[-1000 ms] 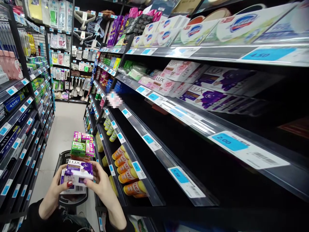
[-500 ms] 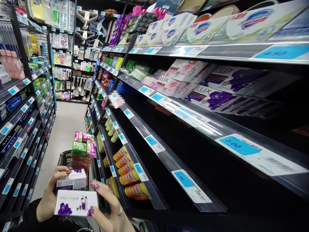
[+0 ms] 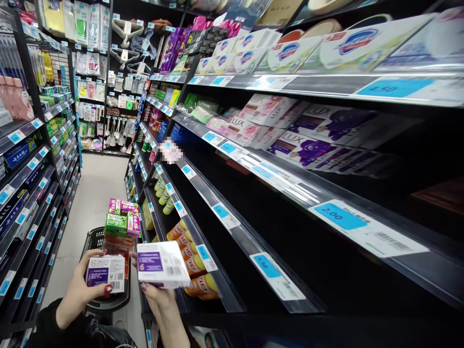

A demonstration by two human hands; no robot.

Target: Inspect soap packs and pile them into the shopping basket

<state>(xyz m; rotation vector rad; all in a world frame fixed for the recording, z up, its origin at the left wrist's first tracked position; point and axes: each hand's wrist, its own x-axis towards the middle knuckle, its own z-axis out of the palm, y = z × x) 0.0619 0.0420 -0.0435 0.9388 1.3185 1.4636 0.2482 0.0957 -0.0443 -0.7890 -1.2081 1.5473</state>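
Note:
My left hand (image 3: 79,289) is closed around a white and purple soap box (image 3: 115,274), its thumb along the lower edge and a printed label with a barcode facing me. To the right, my right hand (image 3: 162,305) grips a second, similar soap box (image 3: 168,261) from below and its left end, the box tilted with its purple panel and barcode showing. The two boxes are apart. Matching purple LUX soap boxes (image 3: 302,147) lie stacked on the shelf at right, beside pink LUX soap boxes (image 3: 250,130).
A black shopping basket (image 3: 94,239) stands below my hands, with a pile of green and pink soap packs (image 3: 116,223) rising from it. A dark shelf rack with price rails (image 3: 224,216) runs along my right, with orange bottles (image 3: 201,286) low down. Another rack lines the left of the aisle floor (image 3: 103,181).
The two soap boxes, close together before, have separated. My right hand has lifted its box up and to the right and turned it; my left hand has turned its box label outward.

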